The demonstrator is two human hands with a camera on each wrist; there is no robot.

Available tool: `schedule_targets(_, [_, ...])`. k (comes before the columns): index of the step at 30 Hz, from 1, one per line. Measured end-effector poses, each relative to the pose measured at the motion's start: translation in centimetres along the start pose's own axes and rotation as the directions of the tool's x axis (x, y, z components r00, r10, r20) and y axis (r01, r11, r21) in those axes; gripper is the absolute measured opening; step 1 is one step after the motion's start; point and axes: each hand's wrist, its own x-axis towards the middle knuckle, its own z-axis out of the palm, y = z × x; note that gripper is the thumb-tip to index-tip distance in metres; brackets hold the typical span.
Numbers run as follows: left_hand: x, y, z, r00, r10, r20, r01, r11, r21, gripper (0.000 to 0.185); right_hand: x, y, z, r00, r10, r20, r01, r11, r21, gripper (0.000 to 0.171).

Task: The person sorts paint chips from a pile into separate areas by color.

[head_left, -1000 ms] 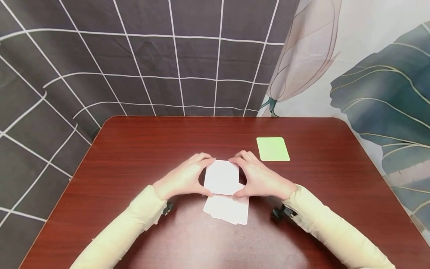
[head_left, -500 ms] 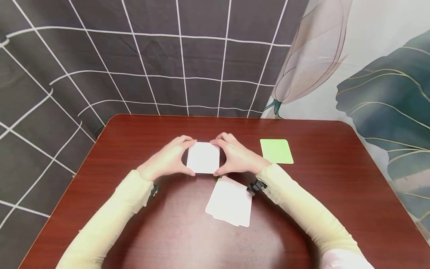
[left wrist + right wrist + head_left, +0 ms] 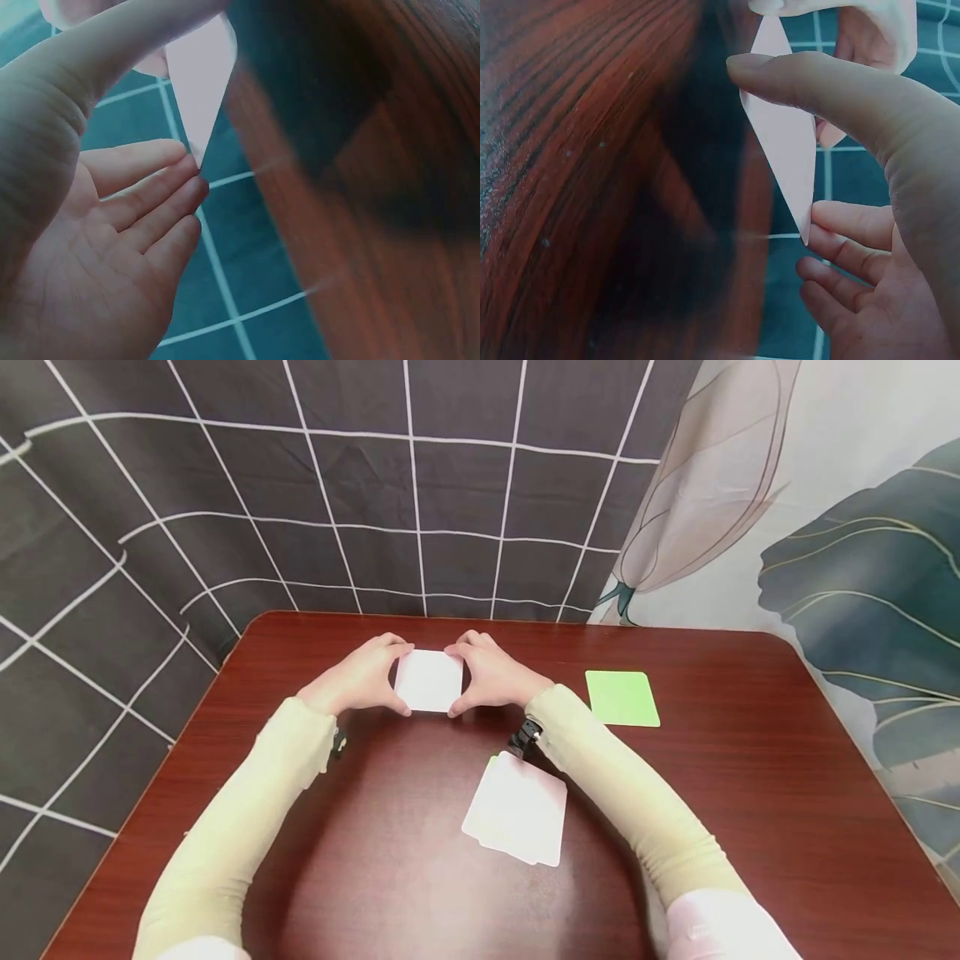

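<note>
Between my two hands is a square white card with rounded corners, toward the back of the table. My left hand holds its left side, thumb at the near corner and fingers at the far corner. The right side is gripped the same way by my right hand. Both wrist views show the card at a steep angle, with a dark shadow on the wood beside it. A fanned pile of white cards lies nearer the front, a sliver of green showing at its upper left edge.
A light green square card lies flat, right of my right forearm. The reddish wooden table ends at a back edge just beyond my hands. Behind it hangs a dark grid-patterned cloth, with a leaf-print cloth at the right.
Both hands have carried the white card away from over the pile, toward the back and left. The pile lies more exposed. The head view has shifted slightly.
</note>
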Motion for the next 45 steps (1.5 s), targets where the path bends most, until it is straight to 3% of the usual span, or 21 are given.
schedule_targets(8, [0.8,-1.9,1.4,0.998,-0.025,0.056,0.026,0.999,-0.026,0.091,1.3,0.3,1.1,0.995,0.037,0.092,-0.036,0.999,-0.012,0.094])
schedule_targets(22, [1.3,-2.7,1.7,0.995,-0.032,0.092,0.037,0.998,-0.048,0.095,1.5,1.2,1.6,0.991,0.063,0.117,-0.062,0.998,-0.013,0.099])
schedule_targets(26, [1.4,-2.2,1.6,0.997,-0.028,0.074,0.032,0.999,-0.044,0.098,1.2,1.1,1.0,0.997,0.055,0.049,-0.057,0.998,0.032,0.1])
schedule_targets(31, [1.2,-0.8,0.8,1.0,-0.007,0.005,0.007,0.998,-0.059,0.099,0.2,0.6,-1.2,0.996,0.054,-0.07,-0.048,0.995,0.082,0.097])
schedule_targets(36, [0.8,1.1,-0.1,0.996,0.048,-0.074,-0.054,0.995,-0.079,0.097,-1.8,0.0,-3.7,0.983,0.093,-0.157,-0.078,0.993,0.094,0.094])
schedule_targets(45, [-0.9,4.5,-0.1,0.982,0.119,-0.145,-0.138,0.982,-0.126,0.1,-6.2,-0.7,-6.8,0.949,0.079,-0.304,-0.059,0.996,0.074,0.088])
